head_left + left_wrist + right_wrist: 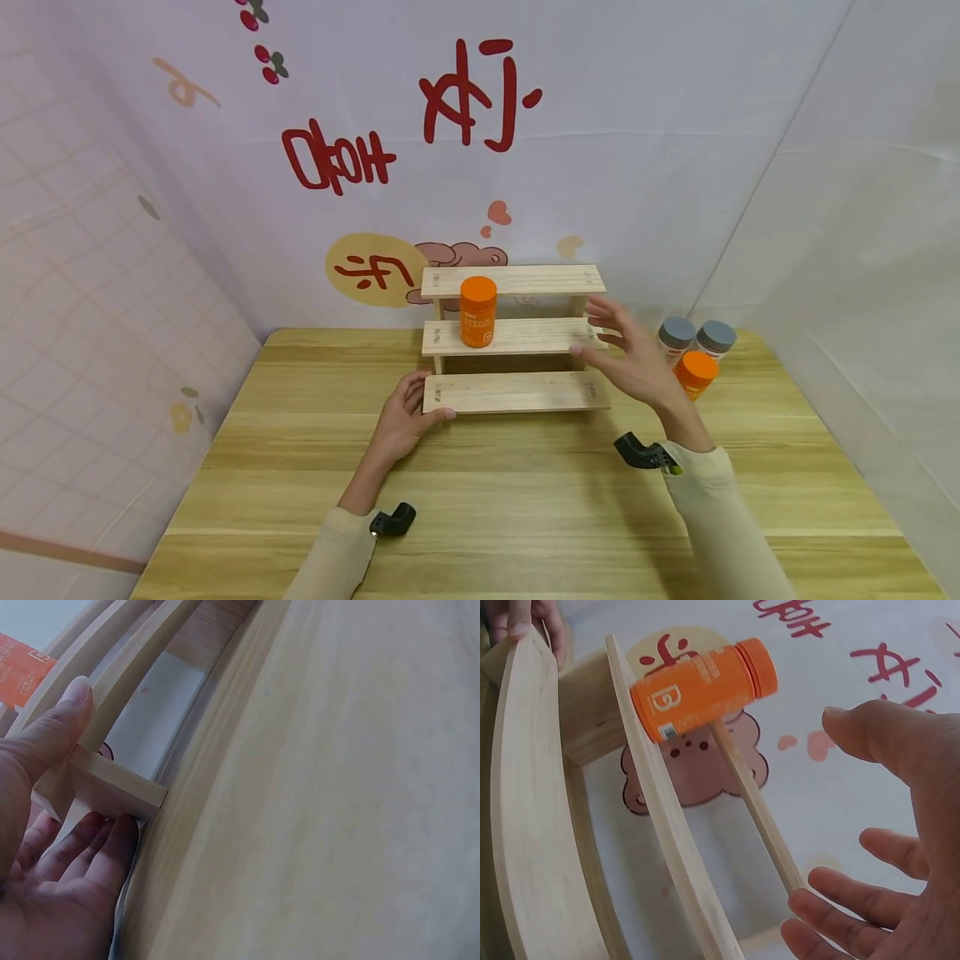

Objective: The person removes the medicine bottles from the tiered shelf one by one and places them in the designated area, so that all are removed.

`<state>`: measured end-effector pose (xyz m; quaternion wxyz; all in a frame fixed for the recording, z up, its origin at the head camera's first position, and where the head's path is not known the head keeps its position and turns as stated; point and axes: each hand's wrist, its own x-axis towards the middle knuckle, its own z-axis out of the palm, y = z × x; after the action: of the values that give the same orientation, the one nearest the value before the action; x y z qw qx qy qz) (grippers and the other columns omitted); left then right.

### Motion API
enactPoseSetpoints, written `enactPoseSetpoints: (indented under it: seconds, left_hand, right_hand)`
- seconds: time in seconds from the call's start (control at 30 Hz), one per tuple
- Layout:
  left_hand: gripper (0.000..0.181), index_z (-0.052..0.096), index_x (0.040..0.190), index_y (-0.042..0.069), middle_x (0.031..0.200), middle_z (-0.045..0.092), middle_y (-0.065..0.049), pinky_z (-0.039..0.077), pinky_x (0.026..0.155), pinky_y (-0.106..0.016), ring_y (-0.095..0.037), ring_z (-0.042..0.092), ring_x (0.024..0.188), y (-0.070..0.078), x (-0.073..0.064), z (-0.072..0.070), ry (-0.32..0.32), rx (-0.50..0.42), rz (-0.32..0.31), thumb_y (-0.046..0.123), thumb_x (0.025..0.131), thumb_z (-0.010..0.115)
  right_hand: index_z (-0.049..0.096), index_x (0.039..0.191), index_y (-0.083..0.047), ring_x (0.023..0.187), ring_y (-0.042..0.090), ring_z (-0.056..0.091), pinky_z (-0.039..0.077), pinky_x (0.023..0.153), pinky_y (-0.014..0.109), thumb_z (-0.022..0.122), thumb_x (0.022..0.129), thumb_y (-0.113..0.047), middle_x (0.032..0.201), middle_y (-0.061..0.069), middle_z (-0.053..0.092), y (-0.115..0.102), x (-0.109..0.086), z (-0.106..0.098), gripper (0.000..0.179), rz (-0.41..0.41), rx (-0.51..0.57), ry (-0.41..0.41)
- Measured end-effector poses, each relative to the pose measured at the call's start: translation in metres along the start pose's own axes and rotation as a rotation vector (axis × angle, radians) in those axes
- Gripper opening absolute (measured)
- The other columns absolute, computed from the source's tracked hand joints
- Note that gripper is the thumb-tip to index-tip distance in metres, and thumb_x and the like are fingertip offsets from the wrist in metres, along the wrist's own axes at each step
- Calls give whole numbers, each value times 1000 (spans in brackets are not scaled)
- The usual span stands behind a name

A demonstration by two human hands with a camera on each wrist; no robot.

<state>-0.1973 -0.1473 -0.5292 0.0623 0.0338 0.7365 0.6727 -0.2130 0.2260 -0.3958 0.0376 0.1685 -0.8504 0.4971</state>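
A three-tier wooden shelf (517,393) stands against the wall, with an orange bottle (477,313) upright on its middle board. My left hand (400,421) grips the left end of the lowest board. In the left wrist view, its thumb (64,724) lies over the board and the other fingers bend against the side piece (120,787). Beside the right end of the middle and top boards is my right hand (633,354), fingers spread and palm facing the shelf. Nothing is held in it; the orange bottle (697,690) is apart from its fingers in the right wrist view.
To the right of the shelf, behind the right wrist, two grey-capped bottles (677,333) and another orange-capped bottle (696,372) are grouped on the wooden table (495,508). A white printed cloth wall (637,183) rises behind the shelf, with more cloth at both sides.
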Motion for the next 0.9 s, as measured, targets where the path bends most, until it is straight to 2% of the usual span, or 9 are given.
enactPoseSetpoints:
  seconds: [0.33,0.6,0.9]
  left_hand:
    - [86,39,150,9,151,49,-11,44,115,-41,-26,46,145,-2,1,0,2,-2,5,11,80,89]
    - [87,38,151,8,152,49,-11,40,118,-46,-26,46,145,1,0,0,-3,-4,7,11,80,89]
    - [87,38,151,7,152,49,-11,36,121,-47,-26,46,145,-1,0,0,-2,-3,6,10,81,88]
  right_hand:
    - [34,159,-23,144,34,45,38,117,60,75,95,-26,156,14,47,-12,23,20,76,-12,52,-83]
    - [35,159,-25,141,33,49,41,117,55,76,94,-35,155,7,48,-22,36,38,77,43,83,-152]
    - [40,157,-19,138,33,53,45,114,53,76,95,-32,153,9,51,-29,52,57,73,42,116,-168]
